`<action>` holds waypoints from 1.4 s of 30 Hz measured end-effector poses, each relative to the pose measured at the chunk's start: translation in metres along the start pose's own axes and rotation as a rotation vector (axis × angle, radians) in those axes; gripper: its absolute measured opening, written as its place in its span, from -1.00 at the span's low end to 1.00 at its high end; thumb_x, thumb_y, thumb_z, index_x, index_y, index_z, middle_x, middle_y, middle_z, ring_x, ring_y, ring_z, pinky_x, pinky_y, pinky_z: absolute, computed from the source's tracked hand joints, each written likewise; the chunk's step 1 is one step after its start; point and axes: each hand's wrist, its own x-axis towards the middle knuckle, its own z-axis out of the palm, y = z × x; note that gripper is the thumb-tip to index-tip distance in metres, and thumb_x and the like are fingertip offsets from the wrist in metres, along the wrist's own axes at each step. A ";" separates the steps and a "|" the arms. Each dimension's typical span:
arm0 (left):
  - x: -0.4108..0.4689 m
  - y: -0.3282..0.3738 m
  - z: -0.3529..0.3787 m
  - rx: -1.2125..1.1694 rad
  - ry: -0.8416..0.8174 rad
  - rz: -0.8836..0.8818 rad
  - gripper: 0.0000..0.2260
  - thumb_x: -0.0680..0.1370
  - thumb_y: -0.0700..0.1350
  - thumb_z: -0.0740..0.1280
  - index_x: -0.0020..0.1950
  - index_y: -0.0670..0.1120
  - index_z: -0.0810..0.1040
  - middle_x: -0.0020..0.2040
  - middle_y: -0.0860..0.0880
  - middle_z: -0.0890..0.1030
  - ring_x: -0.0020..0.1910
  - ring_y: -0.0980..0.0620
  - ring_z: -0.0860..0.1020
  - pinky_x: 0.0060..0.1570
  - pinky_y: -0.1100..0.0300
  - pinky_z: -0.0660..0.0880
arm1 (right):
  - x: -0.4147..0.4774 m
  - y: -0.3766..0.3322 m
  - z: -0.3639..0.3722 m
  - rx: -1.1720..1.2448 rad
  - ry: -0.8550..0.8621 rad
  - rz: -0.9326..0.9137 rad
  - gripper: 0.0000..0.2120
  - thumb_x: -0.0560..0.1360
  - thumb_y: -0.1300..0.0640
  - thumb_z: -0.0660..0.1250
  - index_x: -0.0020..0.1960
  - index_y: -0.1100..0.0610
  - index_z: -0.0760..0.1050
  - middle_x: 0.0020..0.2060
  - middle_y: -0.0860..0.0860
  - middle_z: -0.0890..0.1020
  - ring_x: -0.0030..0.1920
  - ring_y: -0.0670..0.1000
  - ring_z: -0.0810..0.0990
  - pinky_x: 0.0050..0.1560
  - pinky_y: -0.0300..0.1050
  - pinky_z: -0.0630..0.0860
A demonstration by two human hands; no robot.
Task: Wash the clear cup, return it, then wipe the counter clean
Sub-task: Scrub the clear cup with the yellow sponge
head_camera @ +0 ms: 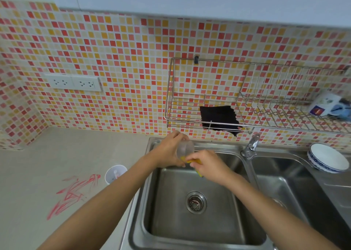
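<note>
Red crayon-like scribbles (74, 194) on beige worktop (47, 164), near its front edge. Small white cup (115, 173) just beside left rim of steel double sink (144, 202). Left hand (169, 150) wrapped around clear plastic cup (185, 149), held tilted over left basin's back edge. Right hand (208, 164) pinching yellow sponge (193, 162) against cup's mouth. Black cloth (219, 119) draped on wire wall rack (266, 113). Chrome tap (250, 148) on the sink's back rim. Blue-patterned white bowl (327, 158) at the sink's back right corner.

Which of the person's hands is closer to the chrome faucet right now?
The right hand, gripping a yellow sponge over the left basin, sits just left of the chrome faucet. The left hand, holding the clear cup, is farther left.
</note>
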 end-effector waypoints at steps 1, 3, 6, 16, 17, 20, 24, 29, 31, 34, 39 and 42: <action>0.000 -0.002 -0.001 0.049 -0.008 0.002 -0.26 0.28 0.11 0.57 0.37 0.03 0.34 0.33 0.05 0.37 0.31 0.05 0.32 0.38 -0.01 0.30 | 0.001 0.001 0.000 -0.001 -0.035 0.000 -0.76 0.52 0.20 0.35 0.16 0.03 0.63 0.05 -0.07 0.68 0.04 -0.08 0.61 0.04 -0.26 0.42; -0.002 -0.004 -0.003 0.134 -0.027 -0.005 -0.25 0.29 0.17 0.54 0.41 0.08 0.34 0.36 0.08 0.40 0.37 0.04 0.29 0.43 -0.10 0.19 | 0.002 0.002 -0.004 -0.103 -0.048 -0.087 -0.73 0.49 0.26 0.37 0.14 0.02 0.64 0.08 -0.06 0.67 0.14 -0.03 0.59 0.12 -0.18 0.42; -0.002 -0.001 -0.010 0.089 -0.024 0.040 -0.24 0.29 0.12 0.57 0.41 0.02 0.37 0.33 0.06 0.45 0.31 0.06 0.36 0.37 0.06 0.28 | 0.002 0.006 -0.005 -0.461 0.060 -0.280 -0.62 0.30 0.32 0.50 0.07 0.04 0.66 0.06 -0.06 0.68 0.22 0.01 0.56 0.09 -0.04 0.46; -0.011 -0.010 -0.004 0.088 -0.089 0.065 -0.29 0.31 0.06 0.57 0.40 -0.02 0.39 0.30 0.02 0.49 0.24 0.06 0.44 0.28 0.16 0.40 | -0.009 0.009 0.020 -0.161 0.029 -0.195 -0.69 0.43 0.28 0.42 0.10 -0.02 0.65 0.06 -0.15 0.67 0.19 -0.06 0.57 0.19 -0.11 0.47; -0.011 -0.009 -0.003 0.074 -0.083 0.071 -0.28 0.30 0.06 0.57 0.40 -0.03 0.40 0.29 0.01 0.50 0.23 0.05 0.46 0.27 0.13 0.42 | -0.009 0.008 0.018 -0.288 0.081 -0.257 -0.66 0.35 0.29 0.46 0.05 -0.04 0.66 0.02 -0.18 0.68 0.17 -0.06 0.58 0.12 -0.11 0.47; -0.012 -0.007 -0.002 0.013 -0.042 0.090 -0.26 0.29 0.05 0.58 0.41 -0.04 0.41 0.31 0.01 0.50 0.26 0.04 0.46 0.28 0.09 0.43 | -0.011 0.005 0.016 -0.447 0.193 -0.305 -0.70 0.32 0.21 0.38 0.01 -0.01 0.66 0.02 -0.15 0.68 0.17 -0.04 0.59 0.08 -0.19 0.31; -0.015 -0.010 -0.001 0.029 -0.005 0.112 -0.29 0.30 0.08 0.57 0.39 0.00 0.42 0.30 0.05 0.50 0.26 0.08 0.45 0.30 0.11 0.42 | -0.019 -0.003 0.027 -0.209 0.192 -0.152 -0.68 0.38 0.31 0.39 0.06 0.01 0.66 0.03 -0.12 0.68 0.15 -0.01 0.58 0.12 -0.13 0.43; -0.022 -0.015 0.008 0.068 -0.022 0.074 -0.29 0.30 0.12 0.53 0.39 0.04 0.39 0.30 0.08 0.48 0.28 0.07 0.43 0.29 0.04 0.44 | -0.017 -0.002 0.022 -0.104 0.020 -0.113 -0.72 0.49 0.28 0.33 0.13 0.03 0.65 0.04 -0.09 0.68 0.14 -0.02 0.54 0.18 -0.09 0.48; -0.021 -0.013 0.006 0.049 0.009 0.082 -0.28 0.30 0.10 0.56 0.40 0.02 0.40 0.30 0.06 0.48 0.27 0.06 0.43 0.30 0.07 0.42 | -0.014 0.002 0.021 -0.299 0.082 -0.200 -0.64 0.35 0.31 0.46 0.08 0.02 0.65 0.00 -0.11 0.69 0.11 0.00 0.57 0.05 -0.01 0.56; -0.017 -0.010 -0.001 0.039 0.061 0.106 -0.27 0.30 0.06 0.58 0.41 -0.02 0.40 0.30 0.03 0.48 0.27 0.05 0.41 0.30 0.21 0.34 | -0.013 -0.001 0.025 -0.353 0.177 -0.200 -0.61 0.30 0.31 0.49 0.08 0.03 0.64 0.03 -0.12 0.67 0.10 0.01 0.56 0.01 -0.04 0.57; -0.022 -0.021 -0.001 0.046 0.059 0.058 -0.26 0.29 0.04 0.57 0.43 -0.01 0.38 0.36 0.04 0.45 0.33 0.04 0.38 0.35 0.15 0.34 | -0.025 -0.011 0.031 -0.134 0.216 -0.169 -0.72 0.48 0.31 0.32 0.13 0.11 0.63 0.02 -0.09 0.68 -0.04 0.05 0.55 -0.05 -0.08 0.58; -0.027 -0.028 0.003 0.015 0.091 0.021 -0.26 0.30 0.05 0.58 0.43 0.01 0.37 0.38 0.06 0.43 0.34 0.04 0.37 0.34 0.16 0.34 | -0.030 -0.006 0.029 -0.091 0.241 -0.117 -0.73 0.52 0.23 0.28 0.15 0.08 0.63 0.03 -0.10 0.68 -0.01 -0.03 0.54 -0.01 -0.09 0.57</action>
